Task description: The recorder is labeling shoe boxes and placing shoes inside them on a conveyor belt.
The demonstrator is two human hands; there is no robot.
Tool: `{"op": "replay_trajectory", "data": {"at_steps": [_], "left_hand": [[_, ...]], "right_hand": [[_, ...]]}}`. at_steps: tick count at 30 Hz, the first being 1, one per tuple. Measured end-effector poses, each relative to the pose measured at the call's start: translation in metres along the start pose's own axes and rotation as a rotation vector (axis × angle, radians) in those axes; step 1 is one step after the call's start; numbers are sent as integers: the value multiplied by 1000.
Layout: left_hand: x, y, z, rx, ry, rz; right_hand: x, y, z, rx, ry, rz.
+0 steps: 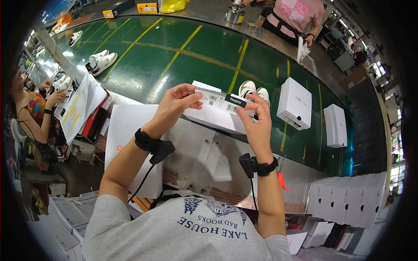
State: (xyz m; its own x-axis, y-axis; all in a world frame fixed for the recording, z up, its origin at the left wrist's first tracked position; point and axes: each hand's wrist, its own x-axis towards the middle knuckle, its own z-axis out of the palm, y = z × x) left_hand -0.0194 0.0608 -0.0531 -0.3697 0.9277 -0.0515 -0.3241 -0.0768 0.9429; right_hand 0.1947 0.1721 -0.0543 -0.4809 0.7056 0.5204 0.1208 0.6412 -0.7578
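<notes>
A white barcode label (pixel 217 102) with a black block at one end is stretched between my two hands. My left hand (pixel 177 103) pinches its left end between thumb and fingers. Its other end is gripped by my right hand (pixel 257 124), with the fingers curled around it. Just under the label lies a white shoebox (pixel 213 121), partly hidden by my hands. Whether the label touches the box, I cannot tell. Behind my right hand stands a pair of white and brown sneakers (pixel 247 88), partly covered by the fingers.
On the green conveyor belt (pixel 174 65), two white shoeboxes (pixel 294 102) stand to the right, and more sneakers (pixel 102 62) at the left. Another white box (pixel 130 148) lies by my left forearm. Several boxes (pixel 348 200) stand lower right. Co-workers (pixel 300 17) are at the far side and left.
</notes>
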Motion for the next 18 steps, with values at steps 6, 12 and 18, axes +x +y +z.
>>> {"op": "replay_trajectory", "data": {"at_steps": [6, 12, 18], "left_hand": [[-8, 8, 4, 616, -25, 184], [-2, -5, -9, 836, -136, 416], [3, -6, -12, 846, -228, 415]], "right_hand": [[-11, 14, -18, 118, -158, 136], [-9, 19, -30, 135, -255, 148], [-8, 20, -35, 134, -283, 160]]}}
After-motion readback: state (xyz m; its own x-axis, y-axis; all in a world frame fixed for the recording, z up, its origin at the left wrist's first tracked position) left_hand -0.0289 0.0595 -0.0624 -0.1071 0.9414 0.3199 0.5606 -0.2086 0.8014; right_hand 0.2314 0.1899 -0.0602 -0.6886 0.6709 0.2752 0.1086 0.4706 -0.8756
